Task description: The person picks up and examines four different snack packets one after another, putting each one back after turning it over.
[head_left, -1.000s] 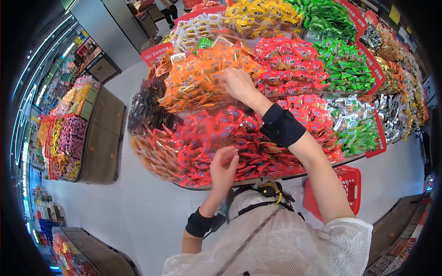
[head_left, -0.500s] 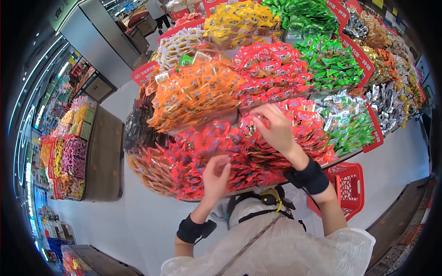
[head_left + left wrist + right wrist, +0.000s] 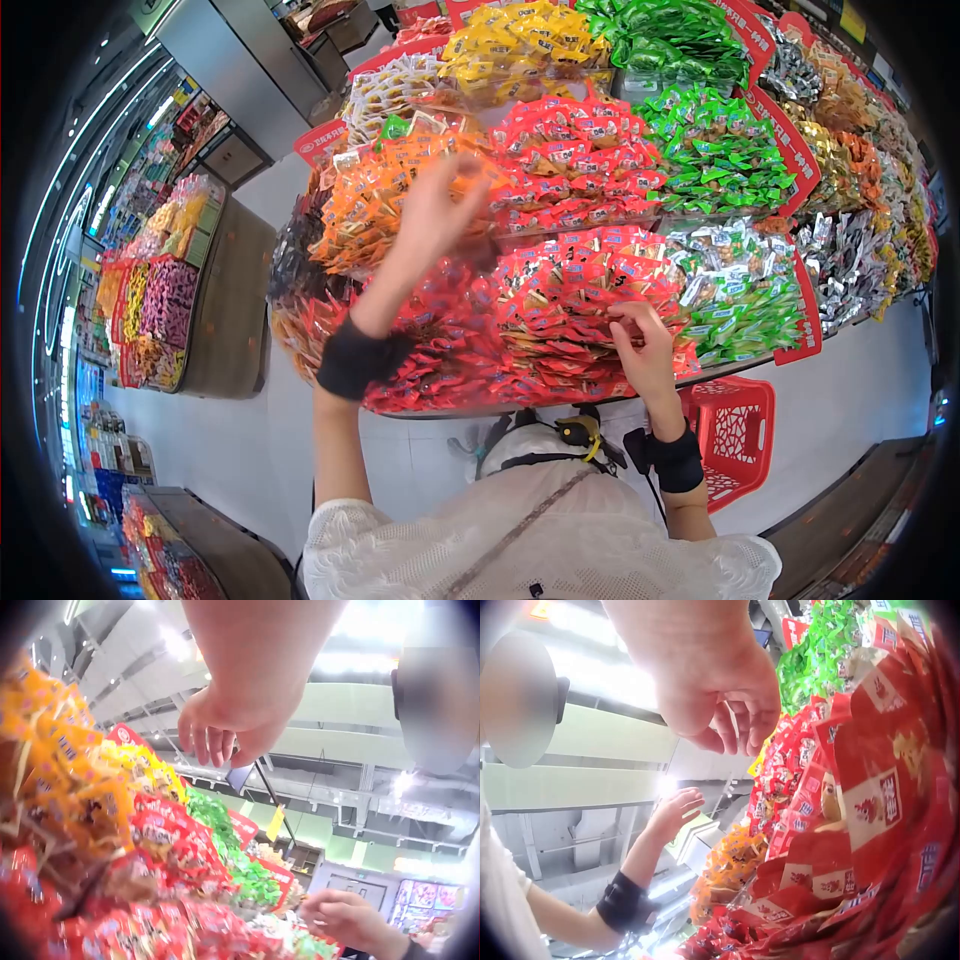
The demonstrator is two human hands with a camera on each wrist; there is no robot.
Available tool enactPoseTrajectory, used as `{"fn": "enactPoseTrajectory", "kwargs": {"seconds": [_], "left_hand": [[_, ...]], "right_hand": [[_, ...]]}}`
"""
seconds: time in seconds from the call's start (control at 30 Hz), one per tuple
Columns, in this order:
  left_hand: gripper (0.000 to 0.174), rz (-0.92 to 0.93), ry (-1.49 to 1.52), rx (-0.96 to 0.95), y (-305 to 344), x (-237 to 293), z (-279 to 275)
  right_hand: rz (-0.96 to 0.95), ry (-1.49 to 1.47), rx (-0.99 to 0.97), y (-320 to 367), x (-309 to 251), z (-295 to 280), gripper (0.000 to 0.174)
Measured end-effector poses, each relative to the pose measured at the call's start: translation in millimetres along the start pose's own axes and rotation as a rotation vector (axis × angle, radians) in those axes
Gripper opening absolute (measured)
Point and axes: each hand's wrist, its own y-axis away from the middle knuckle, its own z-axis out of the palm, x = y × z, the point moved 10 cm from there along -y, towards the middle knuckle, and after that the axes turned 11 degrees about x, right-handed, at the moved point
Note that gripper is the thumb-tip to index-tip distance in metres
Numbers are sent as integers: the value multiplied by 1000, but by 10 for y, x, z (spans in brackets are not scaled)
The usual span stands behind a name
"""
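Note:
My left hand [image 3: 440, 212] reaches over the heap of orange snack packets [image 3: 365, 190], slightly blurred in the head view. Seen from the left wrist, that hand [image 3: 236, 724] is above the packets, its fingers loosely bent with nothing between them. Over the front section of red snack packets [image 3: 560, 300] is my right hand [image 3: 648, 352]. In the right wrist view its fingers [image 3: 739, 724] hang relaxed and hold nothing, beside large red packets [image 3: 874, 799]. Red packets in a rear section [image 3: 575, 150] lie between the orange heap and the green packets [image 3: 715, 150].
Yellow packets [image 3: 525, 45] fill the back of the display, and silver-green ones [image 3: 735, 285] its front right. Red printed signs [image 3: 785, 150] stand between sections. A red shopping basket [image 3: 735, 440] is on the floor at the right. Another snack stand [image 3: 225, 300] is at the left.
My right hand has drawn back from the orange packets to the front red ones. My left hand has moved forward from the front edge to over the orange packets.

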Motion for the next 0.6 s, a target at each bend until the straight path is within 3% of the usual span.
{"fn": "enactPoseTrajectory", "kwargs": {"seconds": [0.03, 0.1, 0.2, 0.37, 0.6], "left_hand": [[20, 73, -113, 28, -211, -61, 34], [22, 3, -302, -15, -595, -306, 139], [29, -193, -507, -227, -900, -862, 405], [38, -413, -816, -391, -842, -1505, 650], [42, -554, -672, -405, -778, -1925, 870]], "right_hand": [[-5, 10, 4, -7, -6, -60, 19], [-20, 33, 18, -34, 0, -188, 19], [-51, 27, 18, -64, 47, -301, 18], [-28, -1, 26, -86, 55, -416, 18], [4, -50, 58, -57, 262, -564, 17]]}}
